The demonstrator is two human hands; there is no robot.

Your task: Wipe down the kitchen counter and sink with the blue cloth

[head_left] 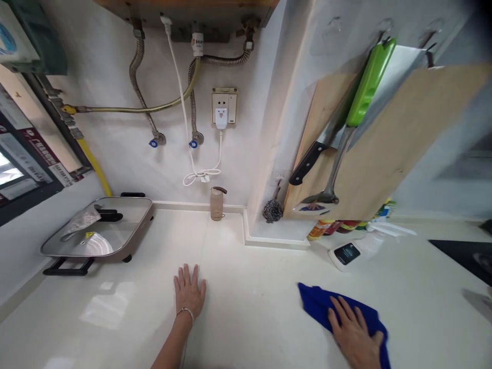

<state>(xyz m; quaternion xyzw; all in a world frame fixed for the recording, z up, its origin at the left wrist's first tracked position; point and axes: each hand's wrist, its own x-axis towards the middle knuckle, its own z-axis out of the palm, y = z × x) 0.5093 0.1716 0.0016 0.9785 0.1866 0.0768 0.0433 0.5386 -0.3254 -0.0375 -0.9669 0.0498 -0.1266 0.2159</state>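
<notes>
My left hand (189, 295) lies flat and open on the white countertop (246, 307), fingers spread, with a thin bracelet at the wrist. Nothing is held in it. On the right, my right hand (354, 328) holds a dark blue cloth (313, 300) pressed against the counter, its fingers laid over the fabric. Part of the cloth is hidden beneath the palm. Beyond the cloth a white spray bottle (355, 254) with a black label leans or lies at a slant; I cannot tell which.
An electric pan (130, 241) with a glass lid stands at the left. A small brownish bottle (217, 205) is by the back wall. A cutting board (380, 154), knife (307, 163), green-handled spatula (359, 102) and steel scrubber (272, 210) hang at the right. A black hob edge (467, 256) lies far right.
</notes>
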